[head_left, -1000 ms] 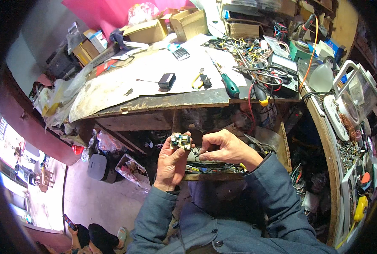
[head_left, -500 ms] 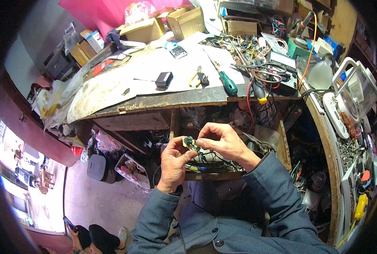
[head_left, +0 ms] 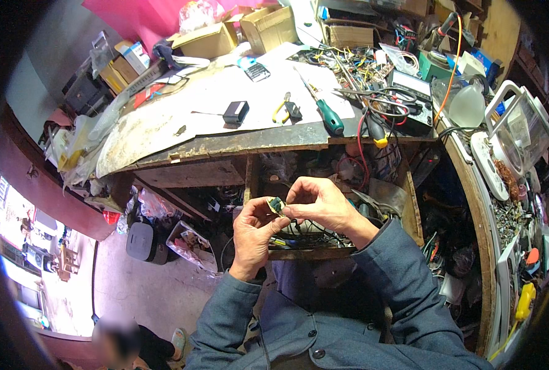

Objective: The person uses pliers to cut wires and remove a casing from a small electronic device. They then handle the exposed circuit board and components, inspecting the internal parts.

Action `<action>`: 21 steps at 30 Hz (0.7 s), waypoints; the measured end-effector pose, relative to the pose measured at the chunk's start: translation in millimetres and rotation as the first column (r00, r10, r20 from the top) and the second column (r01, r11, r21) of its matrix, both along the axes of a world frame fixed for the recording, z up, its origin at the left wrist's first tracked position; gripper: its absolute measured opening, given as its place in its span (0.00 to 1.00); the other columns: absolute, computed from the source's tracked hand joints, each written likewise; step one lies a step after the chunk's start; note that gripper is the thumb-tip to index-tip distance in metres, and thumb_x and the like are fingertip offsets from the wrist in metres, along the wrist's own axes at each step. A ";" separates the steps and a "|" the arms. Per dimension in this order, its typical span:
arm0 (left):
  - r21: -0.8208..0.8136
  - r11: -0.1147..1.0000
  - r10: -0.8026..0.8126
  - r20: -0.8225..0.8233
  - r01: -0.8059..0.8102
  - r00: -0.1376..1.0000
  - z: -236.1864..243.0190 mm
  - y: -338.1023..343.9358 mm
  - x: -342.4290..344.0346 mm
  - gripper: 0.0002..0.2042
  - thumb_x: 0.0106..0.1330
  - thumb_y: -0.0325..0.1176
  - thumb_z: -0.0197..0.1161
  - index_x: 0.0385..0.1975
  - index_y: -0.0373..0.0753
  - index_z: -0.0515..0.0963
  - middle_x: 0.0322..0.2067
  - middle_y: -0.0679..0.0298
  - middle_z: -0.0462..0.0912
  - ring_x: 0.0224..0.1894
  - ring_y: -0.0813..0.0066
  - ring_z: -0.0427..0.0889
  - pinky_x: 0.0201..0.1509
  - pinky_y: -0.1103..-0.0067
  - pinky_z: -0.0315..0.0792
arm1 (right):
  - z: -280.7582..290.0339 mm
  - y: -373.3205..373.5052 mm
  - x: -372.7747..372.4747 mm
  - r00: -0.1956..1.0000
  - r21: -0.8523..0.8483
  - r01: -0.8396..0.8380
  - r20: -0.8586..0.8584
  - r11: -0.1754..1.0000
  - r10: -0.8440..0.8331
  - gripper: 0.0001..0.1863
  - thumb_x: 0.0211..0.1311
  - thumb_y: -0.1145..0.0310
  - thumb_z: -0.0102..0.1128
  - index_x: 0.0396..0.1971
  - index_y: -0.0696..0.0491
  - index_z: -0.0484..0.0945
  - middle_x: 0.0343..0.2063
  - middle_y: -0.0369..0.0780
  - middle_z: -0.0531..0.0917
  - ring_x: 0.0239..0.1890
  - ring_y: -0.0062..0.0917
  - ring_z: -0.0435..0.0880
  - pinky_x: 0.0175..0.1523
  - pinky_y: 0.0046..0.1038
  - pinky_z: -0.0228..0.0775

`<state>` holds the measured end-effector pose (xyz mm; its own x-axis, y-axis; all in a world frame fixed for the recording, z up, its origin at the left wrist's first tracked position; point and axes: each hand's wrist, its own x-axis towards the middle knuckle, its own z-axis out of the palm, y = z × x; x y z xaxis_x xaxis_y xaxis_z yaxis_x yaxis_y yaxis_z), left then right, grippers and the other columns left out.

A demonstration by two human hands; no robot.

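Note:
My left hand [head_left: 251,234] pinches a small circuit board [head_left: 277,204] with dark parts on it between thumb and fingers, above an open drawer. The thumb and fingertips of my right hand [head_left: 325,206] are closed at the board's right edge and partly cover it. Farther off on the bench lie a small black box-shaped casing [head_left: 236,112], yellow-handled pliers [head_left: 280,115] beside a small black piece, and a green-handled screwdriver [head_left: 330,117] pointing away from me. The fine details of the board are too small to make out.
The drawer [head_left: 311,254] beneath my hands holds wires and loose parts. A meter with leads [head_left: 410,111] and a heap of wires and scraps [head_left: 342,68] cover the bench's right side. A waste box [head_left: 192,246] stands on the floor, and another person [head_left: 154,345] sits at lower left.
The circuit board has turned a little between my fingers, while both hands stay almost in place. At lower left, the other person's head has come into view where a hand with a phone was.

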<state>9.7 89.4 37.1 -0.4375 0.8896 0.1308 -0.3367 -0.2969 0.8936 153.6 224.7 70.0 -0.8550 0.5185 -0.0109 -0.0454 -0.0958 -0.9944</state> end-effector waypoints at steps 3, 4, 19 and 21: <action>-0.019 1.000 0.012 -0.021 -0.013 1.000 1.9 -0.3 1.4 0.23 0.57 0.17 0.75 0.53 0.34 0.76 0.46 0.64 0.85 0.47 0.75 0.84 0.54 0.78 0.80 | -4.5 1.4 -0.8 1.000 -0.018 0.009 -0.012 1.000 -0.009 0.12 0.60 0.68 0.75 0.36 0.57 0.80 0.31 0.35 0.84 0.30 0.14 0.82 0.34 0.19 0.78; -0.017 1.000 0.019 -0.026 -0.019 0.999 1.7 0.0 1.7 0.23 0.57 0.17 0.74 0.53 0.34 0.76 0.46 0.64 0.84 0.48 0.75 0.84 0.55 0.78 0.80 | -6.3 1.7 -1.2 1.000 -0.027 0.013 -0.017 1.000 -0.013 0.13 0.60 0.67 0.76 0.35 0.57 0.80 0.31 0.35 0.84 0.30 0.14 0.82 0.33 0.20 0.78; 0.106 0.939 -0.344 0.347 0.328 0.873 -5.5 -1.4 -23.9 0.22 0.69 0.30 0.69 0.60 0.33 0.72 0.52 0.62 0.83 0.55 0.70 0.82 0.65 0.70 0.74 | -0.4 -1.6 -1.6 0.995 0.147 0.059 -0.087 0.987 -0.047 0.11 0.69 0.65 0.68 0.45 0.55 0.82 0.31 0.29 0.85 0.29 0.07 0.77 0.30 0.14 0.68; 0.082 0.947 -0.320 0.296 0.309 0.900 -1.6 -1.4 -20.8 0.23 0.69 0.37 0.70 0.58 0.33 0.73 0.51 0.60 0.84 0.55 0.68 0.83 0.65 0.64 0.76 | 2.8 -3.6 -1.0 0.994 0.134 0.052 -0.102 0.990 -0.038 0.10 0.69 0.66 0.68 0.45 0.55 0.82 0.30 0.29 0.84 0.28 0.07 0.77 0.30 0.14 0.67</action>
